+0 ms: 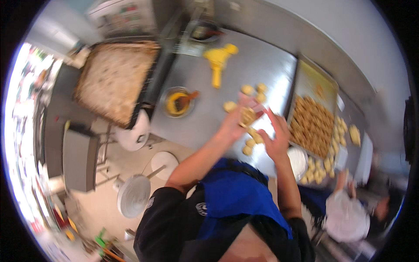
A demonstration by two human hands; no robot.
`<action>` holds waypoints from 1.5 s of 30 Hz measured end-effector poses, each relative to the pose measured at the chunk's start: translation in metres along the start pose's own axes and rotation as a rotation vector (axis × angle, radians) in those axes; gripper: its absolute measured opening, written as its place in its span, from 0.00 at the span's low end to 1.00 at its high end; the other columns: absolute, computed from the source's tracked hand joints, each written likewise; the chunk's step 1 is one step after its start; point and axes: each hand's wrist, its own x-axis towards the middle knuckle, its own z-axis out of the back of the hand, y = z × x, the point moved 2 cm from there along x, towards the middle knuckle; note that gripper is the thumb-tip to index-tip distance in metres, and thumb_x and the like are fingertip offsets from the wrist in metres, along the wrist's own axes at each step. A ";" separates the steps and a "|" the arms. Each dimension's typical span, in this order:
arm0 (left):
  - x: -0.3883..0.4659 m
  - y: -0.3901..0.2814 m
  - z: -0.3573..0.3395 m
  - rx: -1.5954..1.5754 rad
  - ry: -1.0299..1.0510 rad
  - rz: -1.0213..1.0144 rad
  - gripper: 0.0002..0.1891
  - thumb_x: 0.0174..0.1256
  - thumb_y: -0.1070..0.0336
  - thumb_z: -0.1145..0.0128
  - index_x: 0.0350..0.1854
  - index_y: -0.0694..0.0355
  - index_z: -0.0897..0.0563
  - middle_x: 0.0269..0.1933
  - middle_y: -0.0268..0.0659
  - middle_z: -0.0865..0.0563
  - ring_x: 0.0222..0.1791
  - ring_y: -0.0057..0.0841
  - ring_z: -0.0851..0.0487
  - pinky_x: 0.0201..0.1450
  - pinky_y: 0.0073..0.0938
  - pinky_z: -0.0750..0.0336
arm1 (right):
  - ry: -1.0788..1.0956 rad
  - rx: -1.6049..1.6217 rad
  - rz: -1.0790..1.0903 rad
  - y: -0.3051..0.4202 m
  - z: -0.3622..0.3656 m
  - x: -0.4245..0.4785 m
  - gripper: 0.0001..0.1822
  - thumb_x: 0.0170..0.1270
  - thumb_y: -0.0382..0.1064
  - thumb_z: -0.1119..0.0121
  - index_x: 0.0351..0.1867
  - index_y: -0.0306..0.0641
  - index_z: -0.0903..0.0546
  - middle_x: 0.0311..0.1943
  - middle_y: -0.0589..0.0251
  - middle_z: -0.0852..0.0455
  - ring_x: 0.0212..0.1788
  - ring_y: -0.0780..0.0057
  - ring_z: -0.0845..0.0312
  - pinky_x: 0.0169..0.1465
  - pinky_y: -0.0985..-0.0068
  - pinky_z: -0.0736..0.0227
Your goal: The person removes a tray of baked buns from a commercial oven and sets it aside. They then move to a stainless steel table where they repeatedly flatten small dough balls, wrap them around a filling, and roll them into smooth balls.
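Note:
A round of pale dough with a brownish filling (247,117) rests in my left hand (234,123), over the steel worktable (196,131). Just to its right is my right hand (277,136), fingers and thumb apart, with nothing visible between them. Motion blur hides the fingertips and a pinkish patch beyond the dough. Small dough pieces (247,89) lie on the steel past my hands. Several more dough pieces (250,142) sit between my wrists, close to the table's near edge.
Right of my hands is a metal tray (306,67) of brown filling balls (311,126). Near it are a bowl of white contents (297,163) and dough pieces (316,172). A bowl of yellow liquid (177,102) holds a brush. A co-worker (347,214) stands at right; a fan (134,196) stands left.

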 end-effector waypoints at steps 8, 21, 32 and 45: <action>-0.040 0.021 -0.060 -0.022 0.076 0.301 0.38 0.83 0.32 0.53 0.77 0.62 0.32 0.72 0.44 0.22 0.71 0.34 0.21 0.75 0.39 0.26 | -0.088 -0.218 0.140 -0.022 -0.003 -0.008 0.55 0.56 0.81 0.34 0.69 0.33 0.24 0.66 0.52 0.16 0.77 0.52 0.28 0.82 0.43 0.50; -0.016 0.044 -0.056 0.281 0.388 0.474 0.28 0.89 0.42 0.57 0.74 0.60 0.29 0.62 0.35 0.17 0.61 0.27 0.17 0.62 0.32 0.20 | -0.168 0.139 -0.017 -0.046 0.024 -0.028 0.46 0.61 0.71 0.29 0.71 0.39 0.21 0.62 0.51 0.11 0.69 0.54 0.18 0.76 0.48 0.38; -0.028 0.052 -0.076 0.372 0.095 0.289 0.31 0.89 0.42 0.60 0.80 0.61 0.35 0.74 0.40 0.25 0.74 0.29 0.24 0.74 0.35 0.26 | -0.337 -0.017 -0.016 -0.027 0.024 -0.026 0.26 0.74 0.58 0.39 0.55 0.36 0.12 0.54 0.54 0.07 0.62 0.56 0.12 0.74 0.50 0.35; -0.024 0.069 -0.088 0.850 0.285 -0.013 0.27 0.90 0.52 0.58 0.82 0.58 0.40 0.70 0.37 0.25 0.71 0.24 0.25 0.70 0.27 0.29 | -0.562 -0.068 0.107 -0.024 0.031 -0.018 0.30 0.84 0.59 0.56 0.46 0.38 0.10 0.49 0.58 0.05 0.58 0.60 0.09 0.70 0.54 0.32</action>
